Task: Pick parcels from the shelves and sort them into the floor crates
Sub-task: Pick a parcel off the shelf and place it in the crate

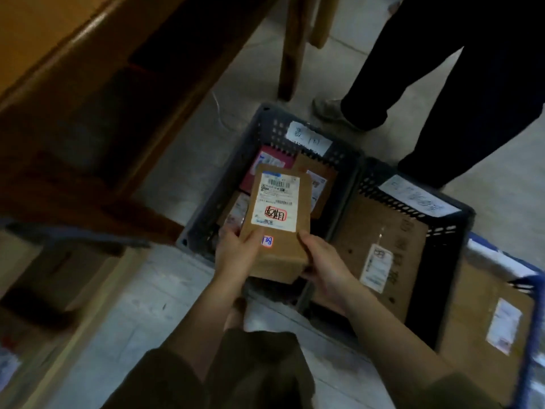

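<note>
I hold a small brown cardboard parcel with a white shipping label and a red-framed stamp. My left hand grips its near left corner and my right hand grips its near right edge. The parcel hangs over the left grey floor crate, which holds several parcels, one of them pink. Beside it on the right stands a darker crate with a large flat brown box inside. Each crate carries a white paper tag on its far rim.
A blue crate with another brown box sits at the far right. Another person's dark-trousered legs and shoe stand just behind the crates. Wooden shelving fills the left side, and a wooden leg stands at the back.
</note>
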Motion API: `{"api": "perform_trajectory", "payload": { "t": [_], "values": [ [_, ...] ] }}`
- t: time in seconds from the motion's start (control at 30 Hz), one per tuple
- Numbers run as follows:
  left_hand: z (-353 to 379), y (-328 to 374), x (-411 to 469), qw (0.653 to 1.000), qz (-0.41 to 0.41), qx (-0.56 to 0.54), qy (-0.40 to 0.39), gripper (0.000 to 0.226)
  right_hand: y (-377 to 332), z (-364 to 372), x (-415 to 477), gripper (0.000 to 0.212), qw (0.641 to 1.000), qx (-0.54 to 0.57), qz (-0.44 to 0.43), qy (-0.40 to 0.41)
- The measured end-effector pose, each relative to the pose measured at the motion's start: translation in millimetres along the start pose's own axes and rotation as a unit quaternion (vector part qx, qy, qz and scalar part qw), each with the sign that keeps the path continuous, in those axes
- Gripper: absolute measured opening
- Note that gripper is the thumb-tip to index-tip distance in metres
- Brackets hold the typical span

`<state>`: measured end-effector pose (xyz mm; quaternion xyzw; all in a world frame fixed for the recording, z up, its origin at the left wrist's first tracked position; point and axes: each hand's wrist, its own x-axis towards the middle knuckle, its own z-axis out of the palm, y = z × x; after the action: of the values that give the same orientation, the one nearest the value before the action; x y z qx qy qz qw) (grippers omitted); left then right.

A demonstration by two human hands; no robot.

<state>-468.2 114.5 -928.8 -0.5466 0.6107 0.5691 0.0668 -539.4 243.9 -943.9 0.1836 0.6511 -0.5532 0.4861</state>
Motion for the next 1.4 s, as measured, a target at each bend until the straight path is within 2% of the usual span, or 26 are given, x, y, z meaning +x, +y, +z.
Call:
{"api": "perform_trajectory", "payload": {
  "t": [0.13, 0.23, 0.3, 0.4, 0.5, 0.67, 0.77, 0.87, 0.97, 1.13, 1.27, 1.4],
  "values": [
    [17, 17, 99, 0.999, -0.024, -0.04, -0.029, 0.039, -28, 14, 93, 0.013, 0.997, -0.026, -0.054, 0.056],
    [40, 22, 166, 0.982, -0.098, -0.15, -0.057, 0.04, -41, 23, 164, 0.017, 0.992, -0.052, -0.093, 0.071],
    [58, 22, 204, 0.961, -0.143, -0.235, -0.034, 0.036, -45, 28, 209, 0.023, 0.986, -0.086, -0.116, 0.077],
    [83, 15, 258, 0.945, -0.16, -0.287, -0.01, 0.032, -42, 34, 266, 0.031, 0.972, -0.126, -0.169, 0.103],
    [103, 1, 306, 0.945, -0.161, -0.284, -0.012, 0.039, -29, 33, 308, 0.049, 0.95, -0.181, -0.221, 0.126],
    [117, -3, 342, 0.962, -0.144, -0.234, -0.009, 0.038, -24, 28, 346, 0.05, 0.937, -0.211, -0.246, 0.131],
    [109, 4, 331, 0.971, -0.157, -0.179, -0.036, 0.036, -34, 28, 328, 0.046, 0.951, -0.188, -0.224, 0.098],
    [92, 11, 291, 0.982, -0.15, -0.114, -0.023, 0.046, -41, 23, 278, 0.039, 0.951, -0.207, -0.204, 0.103],
    [73, 22, 233, 0.986, -0.123, -0.114, -0.02, 0.049, -48, 21, 221, 0.038, 0.945, -0.247, -0.182, 0.11],
    [38, 37, 140, 0.98, -0.066, -0.186, -0.032, 0.026, -70, 40, 137, 0.042, 0.94, -0.242, -0.223, 0.089],
    [9, 30, 66, 0.969, -0.031, -0.245, -0.005, 0.028, -66, 60, 59, 0.037, 0.928, -0.234, -0.281, 0.072],
    [-35, -1, -27, 0.95, -0.012, -0.307, 0.051, 0.023, -38, 83, -33, 0.031, 0.925, -0.221, -0.31, -0.005]
  ]
}}
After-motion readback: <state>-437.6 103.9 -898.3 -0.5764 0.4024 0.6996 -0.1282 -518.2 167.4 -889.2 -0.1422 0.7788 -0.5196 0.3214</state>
